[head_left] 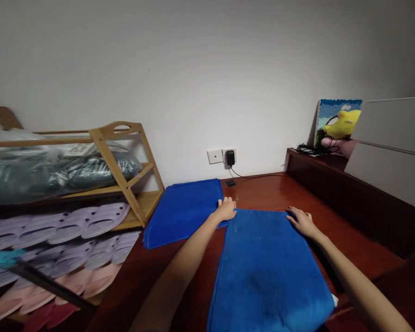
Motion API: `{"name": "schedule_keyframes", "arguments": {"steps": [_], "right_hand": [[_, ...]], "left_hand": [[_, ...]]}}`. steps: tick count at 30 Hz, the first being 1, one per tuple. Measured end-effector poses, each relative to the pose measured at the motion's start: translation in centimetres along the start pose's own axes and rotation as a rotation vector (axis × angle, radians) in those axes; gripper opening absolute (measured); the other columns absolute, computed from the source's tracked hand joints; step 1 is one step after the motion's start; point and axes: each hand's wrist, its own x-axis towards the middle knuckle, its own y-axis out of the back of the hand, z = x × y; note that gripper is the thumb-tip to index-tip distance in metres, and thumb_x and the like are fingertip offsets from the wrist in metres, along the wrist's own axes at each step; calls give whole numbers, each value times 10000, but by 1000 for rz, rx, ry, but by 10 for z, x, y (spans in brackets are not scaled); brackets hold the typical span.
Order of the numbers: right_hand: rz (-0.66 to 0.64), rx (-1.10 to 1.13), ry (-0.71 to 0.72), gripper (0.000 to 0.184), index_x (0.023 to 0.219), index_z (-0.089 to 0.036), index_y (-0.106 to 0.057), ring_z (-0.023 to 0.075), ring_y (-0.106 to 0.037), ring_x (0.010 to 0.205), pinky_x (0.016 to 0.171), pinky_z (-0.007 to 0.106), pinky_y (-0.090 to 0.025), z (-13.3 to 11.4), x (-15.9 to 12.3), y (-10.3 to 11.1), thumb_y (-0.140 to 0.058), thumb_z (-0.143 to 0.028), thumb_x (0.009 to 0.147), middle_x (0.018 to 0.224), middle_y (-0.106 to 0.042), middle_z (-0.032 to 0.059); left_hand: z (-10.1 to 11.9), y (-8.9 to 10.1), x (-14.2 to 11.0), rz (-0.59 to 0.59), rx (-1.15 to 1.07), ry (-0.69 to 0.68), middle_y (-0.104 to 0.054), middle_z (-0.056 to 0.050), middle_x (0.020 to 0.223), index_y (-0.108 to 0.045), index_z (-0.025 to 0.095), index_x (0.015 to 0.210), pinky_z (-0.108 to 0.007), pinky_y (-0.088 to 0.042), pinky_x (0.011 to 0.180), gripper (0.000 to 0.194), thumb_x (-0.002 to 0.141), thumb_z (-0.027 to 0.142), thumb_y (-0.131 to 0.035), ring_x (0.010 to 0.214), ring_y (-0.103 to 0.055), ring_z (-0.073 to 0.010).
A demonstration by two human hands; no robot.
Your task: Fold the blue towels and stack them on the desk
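A blue towel lies spread flat on the dark red wooden floor in front of me. My left hand rests on its far left corner with the fingers curled down onto the cloth. My right hand lies at the far right corner, fingers stretched out on the edge. A second pile of folded blue towels sits just left of my left hand, near the wall.
A bamboo shoe rack at left holds bagged items and rows of lilac and pink slippers. A wall socket with a black charger is ahead. A raised dark wooden ledge with a plush picture runs along the right.
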Motion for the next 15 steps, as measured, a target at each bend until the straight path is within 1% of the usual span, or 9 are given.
{"name": "schedule_keyframes", "arguments": {"steps": [2, 5, 7, 9, 10, 12, 15], "right_hand": [[26, 22, -27, 343, 1053, -218, -583, 272, -486, 1147, 922, 454, -315, 1, 3, 0, -442, -433, 826, 1205, -582, 108], [48, 85, -63, 191, 860, -203, -571, 273, -538, 1000, 827, 409, -360, 1, 8, 4, -534, -348, 742, 1004, -635, 95], [53, 154, -74, 165, 828, -205, -560, 251, -563, 928, 802, 372, -377, 1, 10, 8, -576, -294, 689, 922, -646, 73], [48, 245, -71, 209, 851, -211, -573, 223, -587, 885, 788, 327, -398, 1, 10, 14, -604, -262, 650, 911, -658, 58], [40, 293, -69, 224, 855, -208, -587, 214, -597, 867, 776, 308, -409, 1, 10, 18, -616, -268, 640, 910, -664, 58], [13, 387, -68, 225, 812, -189, -620, 208, -610, 794, 722, 290, -432, 1, 7, 26, -632, -338, 644, 847, -673, 64], [-24, 516, -69, 355, 725, -159, -635, 189, -585, 636, 614, 282, -440, -2, -1, 42, -624, -509, 665, 690, -648, 54]], "left_hand": [[-1, 1, 4, 8, -72, 1, -567, -92, 1017, -587, 180, 808, -454, -356, 878, 93, 732, 230, -608, 1035, -486, -297], [-2, 5, 1, 41, -228, -39, -608, -45, 943, -586, 192, 822, -356, -395, 842, 79, 750, 224, -601, 956, -546, -236], [-1, 9, -5, 76, -344, -71, -633, -20, 891, -585, 196, 840, -286, -420, 785, 77, 778, 241, -584, 891, -580, -195], [1, 13, -13, 121, -451, -88, -647, -13, 864, -586, 190, 839, -249, -436, 721, 96, 782, 267, -590, 833, -600, -175], [2, 16, -18, 146, -498, -89, -650, -15, 850, -587, 184, 831, -241, -441, 692, 109, 776, 277, -598, 803, -606, -170], [5, 22, -27, 195, -581, -82, -654, -18, 812, -590, 172, 810, -236, -448, 646, 129, 758, 287, -618, 742, -612, -163], [11, 34, -40, 259, -681, -73, -666, -28, 798, -601, 160, 782, -242, -459, 648, 142, 723, 280, -650, 733, -623, -167]]}}
